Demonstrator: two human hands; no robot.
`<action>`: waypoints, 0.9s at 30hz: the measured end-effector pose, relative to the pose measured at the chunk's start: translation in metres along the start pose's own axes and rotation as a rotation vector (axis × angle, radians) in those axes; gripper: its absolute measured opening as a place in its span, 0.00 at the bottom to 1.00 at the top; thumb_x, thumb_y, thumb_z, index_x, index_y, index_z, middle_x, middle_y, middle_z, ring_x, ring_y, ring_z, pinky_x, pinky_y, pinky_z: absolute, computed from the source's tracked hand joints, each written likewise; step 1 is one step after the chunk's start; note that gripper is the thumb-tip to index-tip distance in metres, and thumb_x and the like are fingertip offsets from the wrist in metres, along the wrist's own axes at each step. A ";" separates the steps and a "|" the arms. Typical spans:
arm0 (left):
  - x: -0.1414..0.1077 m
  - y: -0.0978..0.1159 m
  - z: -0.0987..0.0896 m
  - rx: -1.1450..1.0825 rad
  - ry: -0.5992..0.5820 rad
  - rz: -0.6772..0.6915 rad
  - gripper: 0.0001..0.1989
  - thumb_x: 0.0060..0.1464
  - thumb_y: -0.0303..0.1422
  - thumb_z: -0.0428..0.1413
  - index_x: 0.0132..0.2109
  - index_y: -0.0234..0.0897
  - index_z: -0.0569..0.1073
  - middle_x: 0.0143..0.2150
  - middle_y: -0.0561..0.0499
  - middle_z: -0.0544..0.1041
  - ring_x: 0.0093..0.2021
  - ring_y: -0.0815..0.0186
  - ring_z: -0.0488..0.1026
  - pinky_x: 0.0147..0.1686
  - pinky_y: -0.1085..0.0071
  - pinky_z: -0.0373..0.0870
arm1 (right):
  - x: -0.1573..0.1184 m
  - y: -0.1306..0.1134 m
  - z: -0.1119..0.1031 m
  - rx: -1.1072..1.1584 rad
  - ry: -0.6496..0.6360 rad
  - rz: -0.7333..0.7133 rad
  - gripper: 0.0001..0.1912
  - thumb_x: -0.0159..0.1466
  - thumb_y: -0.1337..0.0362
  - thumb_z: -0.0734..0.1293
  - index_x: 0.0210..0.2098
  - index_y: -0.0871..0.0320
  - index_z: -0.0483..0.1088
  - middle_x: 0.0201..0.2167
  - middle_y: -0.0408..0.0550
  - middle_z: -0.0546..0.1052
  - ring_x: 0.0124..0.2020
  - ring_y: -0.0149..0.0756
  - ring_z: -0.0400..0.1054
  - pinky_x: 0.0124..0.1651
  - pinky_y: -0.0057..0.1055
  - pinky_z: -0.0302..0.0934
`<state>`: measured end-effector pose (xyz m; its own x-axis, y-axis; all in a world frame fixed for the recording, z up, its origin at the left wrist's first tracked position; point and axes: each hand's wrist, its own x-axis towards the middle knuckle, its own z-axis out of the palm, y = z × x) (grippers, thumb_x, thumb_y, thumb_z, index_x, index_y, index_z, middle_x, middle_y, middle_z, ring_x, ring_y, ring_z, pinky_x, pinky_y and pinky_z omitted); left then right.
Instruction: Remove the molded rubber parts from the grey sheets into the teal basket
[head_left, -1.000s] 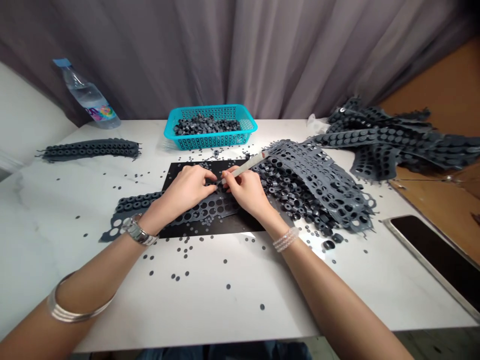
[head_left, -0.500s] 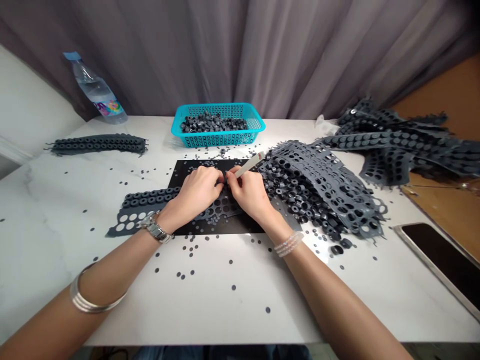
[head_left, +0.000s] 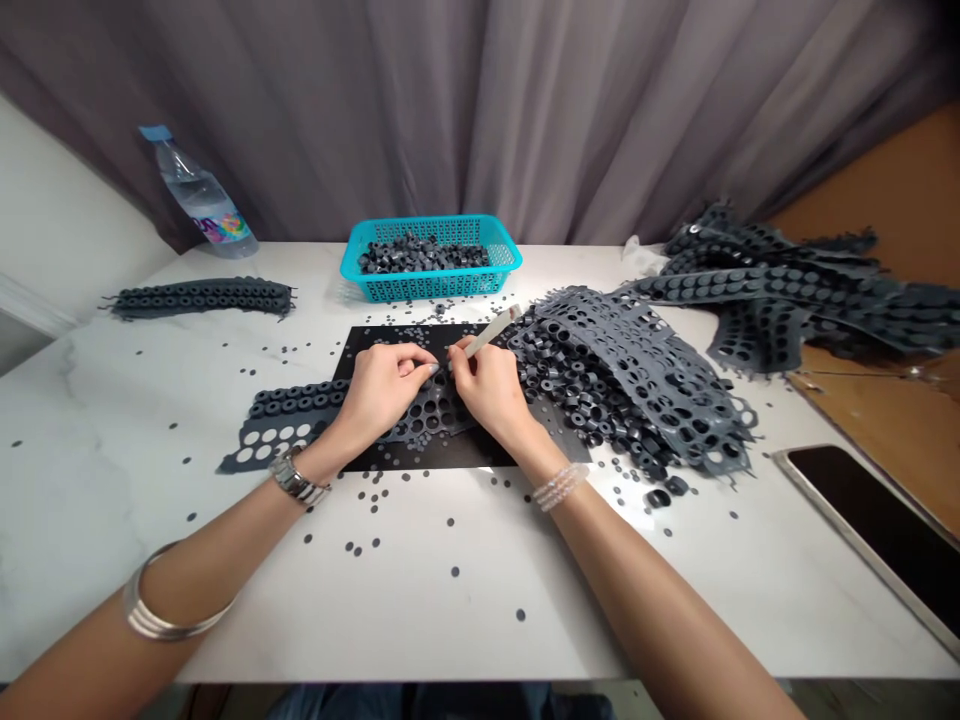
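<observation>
A dark grey rubber strip [head_left: 262,456] with rows of round parts and punched holes lies across a black mat [head_left: 364,345]. My left hand [head_left: 379,392] rests over the strip, thumb and forefinger pinched together; whatever lies between their tips is too small to make out. Just right of it, my right hand [head_left: 491,385] grips a pale, flat-handled tool [head_left: 493,328] that slants up to the right. The tool's working end is hidden by the fingers. A small gap separates the two sets of fingertips above the strip.
Behind the mat stands a turquoise basket [head_left: 431,290] of small rubber rings. To the right lie heaped loose rings [head_left: 589,405], a perforated sheet [head_left: 637,350], more strips [head_left: 795,290] and a phone [head_left: 862,520]. Another strip [head_left: 199,297] and a bottle [head_left: 206,200] sit left.
My left hand has drawn a little left, away from the right fingertips, its thumb and forefinger now more stretched out. My right hand keeps its hold on the pale tool. The view has shifted slightly.
</observation>
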<state>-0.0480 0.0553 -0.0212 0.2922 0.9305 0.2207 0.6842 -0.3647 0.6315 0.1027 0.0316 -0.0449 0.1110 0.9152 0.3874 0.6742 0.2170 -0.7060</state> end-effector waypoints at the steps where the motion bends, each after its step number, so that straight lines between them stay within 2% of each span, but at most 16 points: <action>1: 0.000 0.001 0.000 0.027 -0.007 0.013 0.08 0.52 0.34 0.58 0.34 0.36 0.81 0.17 0.60 0.59 0.21 0.72 0.56 0.26 0.71 0.54 | 0.000 0.000 0.000 0.027 0.002 0.007 0.12 0.67 0.65 0.60 0.29 0.57 0.71 0.20 0.43 0.73 0.22 0.34 0.69 0.29 0.28 0.53; 7: 0.003 0.001 0.002 0.198 -0.075 0.139 0.08 0.53 0.30 0.58 0.37 0.37 0.82 0.21 0.54 0.72 0.24 0.69 0.65 0.30 0.70 0.58 | -0.001 0.001 -0.005 0.244 0.086 0.090 0.15 0.67 0.61 0.59 0.28 0.57 0.71 0.23 0.44 0.77 0.26 0.34 0.72 0.34 0.26 0.60; 11: 0.004 0.001 0.004 0.231 -0.090 0.125 0.10 0.53 0.31 0.57 0.39 0.36 0.82 0.24 0.52 0.76 0.25 0.67 0.66 0.31 0.70 0.59 | -0.001 -0.001 -0.006 0.203 0.062 0.101 0.15 0.67 0.62 0.59 0.26 0.56 0.70 0.21 0.43 0.75 0.24 0.33 0.71 0.33 0.26 0.59; 20: 0.007 0.005 0.007 0.032 -0.059 0.022 0.06 0.47 0.30 0.59 0.32 0.38 0.82 0.17 0.56 0.67 0.22 0.69 0.60 0.29 0.69 0.54 | -0.002 -0.002 -0.003 0.093 0.025 0.111 0.14 0.66 0.65 0.59 0.26 0.56 0.70 0.22 0.44 0.76 0.26 0.35 0.72 0.32 0.26 0.58; 24: 0.010 0.004 0.009 -0.157 -0.018 -0.055 0.02 0.43 0.28 0.61 0.26 0.38 0.79 0.15 0.58 0.63 0.21 0.70 0.57 0.27 0.69 0.51 | -0.002 -0.004 -0.001 0.003 0.034 0.084 0.13 0.66 0.65 0.58 0.29 0.57 0.71 0.22 0.47 0.76 0.25 0.37 0.72 0.33 0.28 0.58; 27: 0.019 -0.005 -0.002 -0.368 0.073 -0.173 0.02 0.46 0.30 0.61 0.27 0.37 0.76 0.17 0.59 0.62 0.21 0.72 0.54 0.24 0.71 0.48 | -0.002 -0.005 0.000 -0.029 0.037 0.079 0.13 0.67 0.66 0.58 0.30 0.58 0.71 0.21 0.47 0.75 0.24 0.38 0.71 0.33 0.29 0.58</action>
<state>-0.0472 0.0745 -0.0183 0.1368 0.9818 0.1316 0.4307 -0.1786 0.8847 0.0991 0.0282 -0.0420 0.1910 0.9160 0.3528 0.6828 0.1343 -0.7182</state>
